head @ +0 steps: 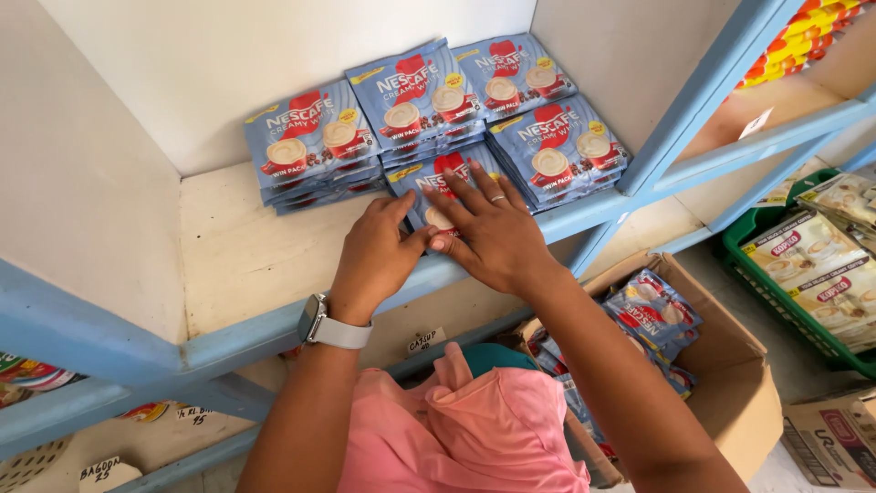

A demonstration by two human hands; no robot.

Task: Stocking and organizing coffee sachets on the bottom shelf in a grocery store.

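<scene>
Several stacks of blue coffee-mix sachets point(315, 137) lie on a white shelf point(246, 256) with a light blue front edge. Both my hands rest on the front stack of sachets point(438, 175) near the shelf's edge. My right hand point(488, 228) lies flat on top of it with fingers spread and a ring on one finger. My left hand point(379, 256), with a white watch on the wrist, presses against the stack's left side, fingers curled. More stacks point(557, 146) sit behind and to the right.
A cardboard box point(730, 383) holding more blue sachets stands below on the right. A green crate point(803, 274) with beige coffee sachets sits at the far right. Shelf dividers rise on both sides. The left part of the shelf is bare.
</scene>
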